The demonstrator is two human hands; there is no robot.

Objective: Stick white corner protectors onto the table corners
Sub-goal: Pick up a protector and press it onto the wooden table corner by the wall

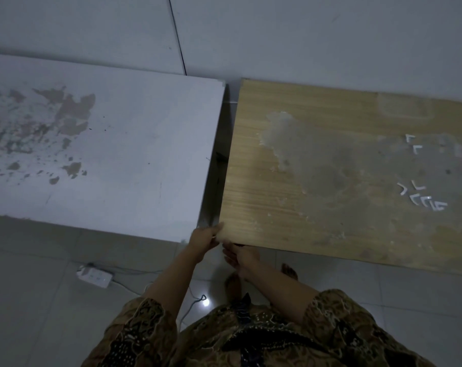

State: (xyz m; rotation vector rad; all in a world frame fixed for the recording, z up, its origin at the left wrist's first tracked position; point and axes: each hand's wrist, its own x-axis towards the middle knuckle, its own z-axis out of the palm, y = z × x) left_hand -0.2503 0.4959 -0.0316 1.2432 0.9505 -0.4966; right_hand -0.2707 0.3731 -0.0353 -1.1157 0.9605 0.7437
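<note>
At near-left corner of wood table (291,197): L hand (204,237) pressed on corner, R hand (239,256) under front edge; protector hidden, can't tell grip. Spare white corner protectors (423,201) lay far R on tabletop. Likely sticking step; next: press firm, fetch another.
</note>
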